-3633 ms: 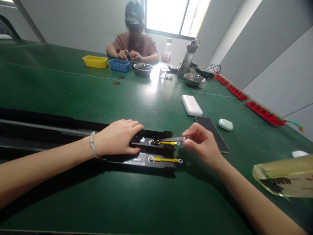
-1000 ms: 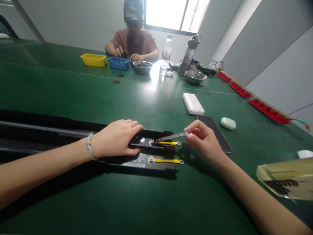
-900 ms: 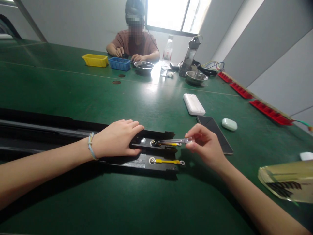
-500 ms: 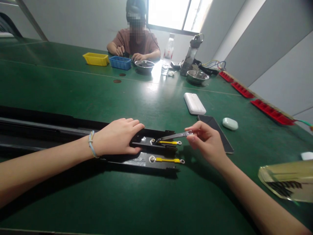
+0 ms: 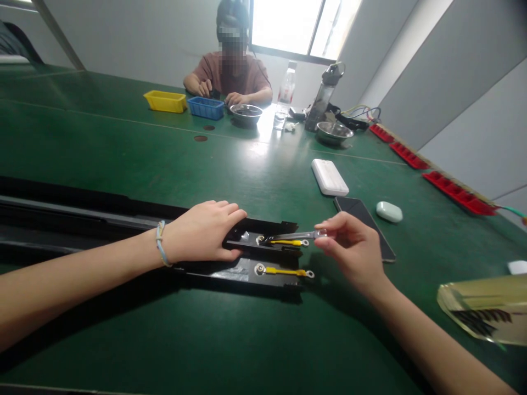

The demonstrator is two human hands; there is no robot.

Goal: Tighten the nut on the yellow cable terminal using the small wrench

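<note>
Two long black metal channels (image 5: 209, 270) lie side by side, reaching off to the left. My left hand (image 5: 208, 230) is wrapped over the far channel near its right end. Between thumb and fingers, my right hand (image 5: 349, 244) pinches a silver wrench (image 5: 294, 236). The wrench's other end is at the bolt (image 5: 261, 240) in the far channel, above a short yellow wire (image 5: 290, 242) with a ring terminal. In the near channel, a second yellow wire (image 5: 286, 271) is fastened under a nut (image 5: 260, 269), its free ring terminal sticking past the channel's end.
A white power bank (image 5: 329, 176), a dark phone (image 5: 362, 222) and a white earbud case (image 5: 389, 212) lie beyond my right hand. At far right is a yellowish clear container (image 5: 486, 310). Across the table, a person (image 5: 233, 71) sits behind yellow (image 5: 165, 102) and blue (image 5: 206, 108) bins.
The wrench's handle end has swung slightly toward me with my right hand. My left hand stays on the far channel. The whole view has shifted a little.
</note>
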